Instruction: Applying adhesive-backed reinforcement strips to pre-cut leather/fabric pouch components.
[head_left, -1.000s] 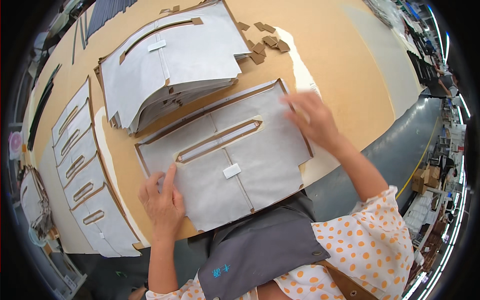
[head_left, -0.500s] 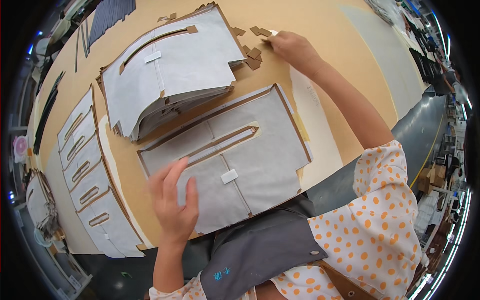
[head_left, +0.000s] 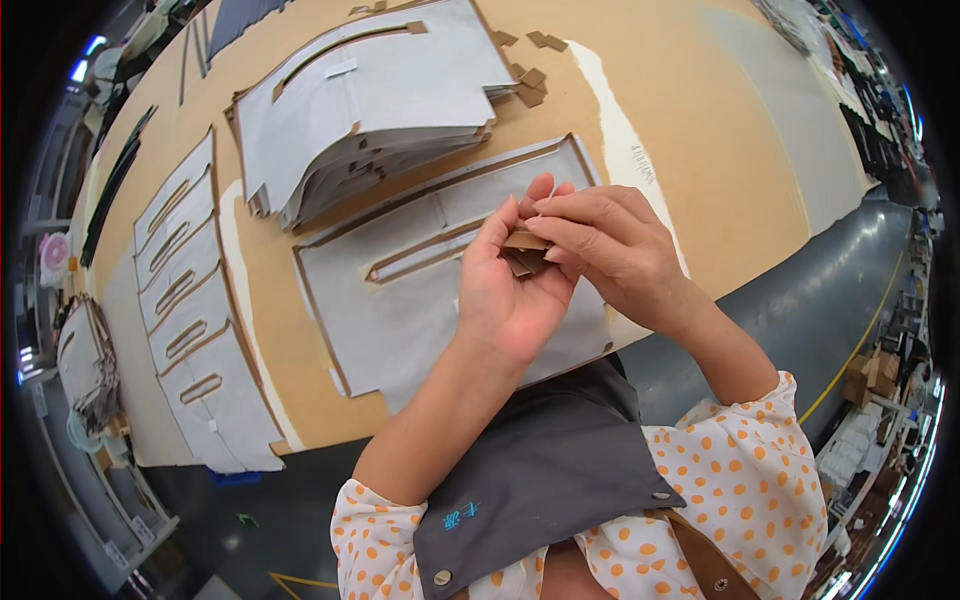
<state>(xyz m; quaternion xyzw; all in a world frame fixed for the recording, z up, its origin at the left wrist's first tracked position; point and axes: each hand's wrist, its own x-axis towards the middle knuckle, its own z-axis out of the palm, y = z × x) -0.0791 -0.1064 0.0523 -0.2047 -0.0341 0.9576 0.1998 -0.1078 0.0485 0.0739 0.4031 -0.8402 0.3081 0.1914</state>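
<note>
"Looking down from the head view, the only one, where are the brown pieces?"

"A few small, flat brown pieces (head_left: 526, 241) are cupped in the left hand (head_left: 512, 295), in front of the body and over a large grey-white panel (head_left: 400, 335) that lies on the tan table (head_left: 730, 180)."

"How are the fingers placed?"

"The left fingers curl around the pieces, the thumb rising on the left. The right hand (head_left: 635, 255) comes in from the right, palm down, its fingertips drawn together at the pieces' edge. Whether they pinch one, I cannot tell."

"So which way do the pieces lie from the right fingertips?"

"Just to the left and slightly below, touching or nearly so. The uppermost piece seems to have its longer edge running left to right."

"And the panel beneath?"

"Its narrow, brown-edged slot (head_left: 420, 257) slants from lower left to upper right. The left end shows; the right end is hidden behind the hands. The left hand is nearer the slot, but how high it is above the panel is unclear."

"Anything farther off?"

"More loose brown pieces (head_left: 530, 83) lie beyond the panel, beside the right edge of a stack of panels (head_left: 385, 95)."
</note>
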